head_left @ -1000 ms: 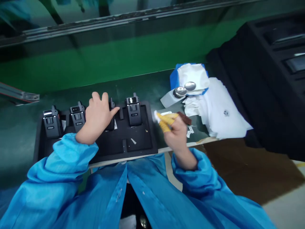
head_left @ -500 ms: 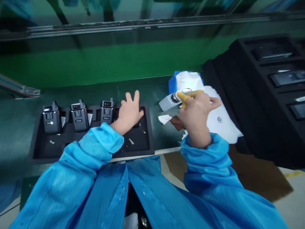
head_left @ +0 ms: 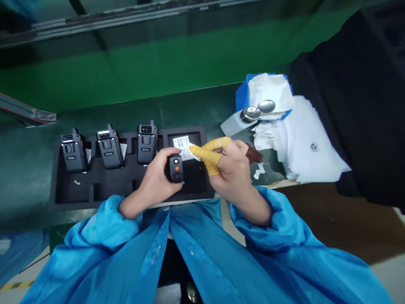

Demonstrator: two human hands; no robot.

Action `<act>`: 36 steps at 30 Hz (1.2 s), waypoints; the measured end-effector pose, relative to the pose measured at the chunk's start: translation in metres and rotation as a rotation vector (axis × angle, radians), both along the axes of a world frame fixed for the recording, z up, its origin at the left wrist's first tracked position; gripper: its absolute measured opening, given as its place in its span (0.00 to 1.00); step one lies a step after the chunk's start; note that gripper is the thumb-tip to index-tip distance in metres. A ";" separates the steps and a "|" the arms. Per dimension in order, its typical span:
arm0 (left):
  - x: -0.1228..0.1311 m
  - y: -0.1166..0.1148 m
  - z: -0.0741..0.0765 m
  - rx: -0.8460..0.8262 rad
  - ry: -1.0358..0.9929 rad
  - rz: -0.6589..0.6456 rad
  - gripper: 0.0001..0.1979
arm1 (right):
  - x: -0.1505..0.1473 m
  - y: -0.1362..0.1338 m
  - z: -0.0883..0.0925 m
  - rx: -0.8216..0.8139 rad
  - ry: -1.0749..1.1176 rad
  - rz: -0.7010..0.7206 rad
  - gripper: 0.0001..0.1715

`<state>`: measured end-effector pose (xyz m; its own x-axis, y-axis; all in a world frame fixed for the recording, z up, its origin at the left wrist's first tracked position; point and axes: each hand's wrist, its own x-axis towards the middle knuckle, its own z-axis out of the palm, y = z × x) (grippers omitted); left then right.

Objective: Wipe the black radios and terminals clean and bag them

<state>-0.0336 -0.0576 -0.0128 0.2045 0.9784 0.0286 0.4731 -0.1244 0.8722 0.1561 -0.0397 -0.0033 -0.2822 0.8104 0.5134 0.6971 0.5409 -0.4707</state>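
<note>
My left hand (head_left: 155, 177) is closed round a black two-way radio (head_left: 176, 168), whose narrow side with an orange button faces up. Yellow finger cots cover some fingers of my right hand (head_left: 226, 164), which pinches a small white wipe (head_left: 193, 150) close to the radio's upper end. Below both hands lies a black foam tray (head_left: 110, 185). A white printed label (head_left: 181, 142) shows in its right compartment. Three more radios stand in the tray: one at the left (head_left: 74, 152), one beside it (head_left: 109, 150) and one nearer my left hand (head_left: 147, 145).
A white bottle (head_left: 232, 126) with a metal cap stands before a blue box (head_left: 242, 95) of white wipes (head_left: 270, 90). White sheets (head_left: 311, 145), a brown piece (head_left: 254, 155) and paper scraps (head_left: 259, 171) lie at the right. Black foam trays (head_left: 354, 93) are stacked beyond.
My right hand has left the bottle and come left with a wipe. My left hand, open over the tray before, is now closed on a radio. The view has shifted slightly.
</note>
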 end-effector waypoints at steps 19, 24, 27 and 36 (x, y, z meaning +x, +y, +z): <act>0.003 0.000 0.003 0.080 0.032 -0.057 0.27 | -0.006 -0.007 0.000 0.066 -0.142 0.243 0.28; 0.002 -0.001 0.003 0.068 0.017 -0.049 0.27 | 0.009 -0.002 -0.003 -0.018 -0.039 0.154 0.33; 0.002 -0.001 0.005 0.049 0.032 -0.027 0.27 | 0.010 0.000 -0.004 0.016 -0.026 0.066 0.33; 0.002 0.000 0.005 0.065 0.038 -0.026 0.28 | -0.015 -0.006 -0.005 0.103 -0.131 0.174 0.27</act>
